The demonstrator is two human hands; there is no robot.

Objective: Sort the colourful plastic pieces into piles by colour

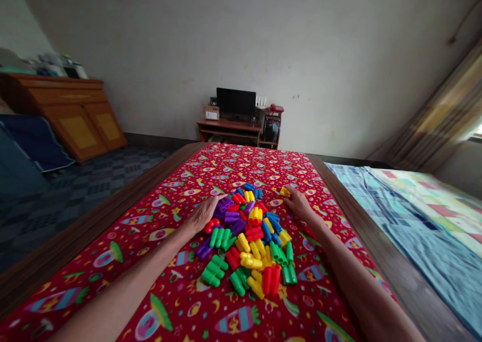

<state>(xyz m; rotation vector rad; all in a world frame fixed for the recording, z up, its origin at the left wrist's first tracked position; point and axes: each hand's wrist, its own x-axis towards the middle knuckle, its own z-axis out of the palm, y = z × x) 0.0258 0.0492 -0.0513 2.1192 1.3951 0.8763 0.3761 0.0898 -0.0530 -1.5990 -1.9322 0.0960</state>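
Note:
A loose pile of plastic toy building blocks, shaped like joined tubes, lies on the red patterned cloth (143,261) in front of me. My left hand (205,214) rests at the pile's far left side, its fingers stretched out against the purple blocks (225,205); its fingertips are partly hidden. On the far right side, my right hand (298,202) has its fingers closed on a yellow block (285,192), apart from the heap. Green blocks (214,270), red blocks (271,280) and yellow blocks (251,260) lie nearer to me, with blue blocks (274,224) towards the right.
The cloth covers a surface with dark wooden edges (344,216). To the right lies a bed with a blue checked sheet (410,241). A desk (229,125) with a black monitor (236,102) stands by the far wall, and a wooden cabinet (81,116) at the left.

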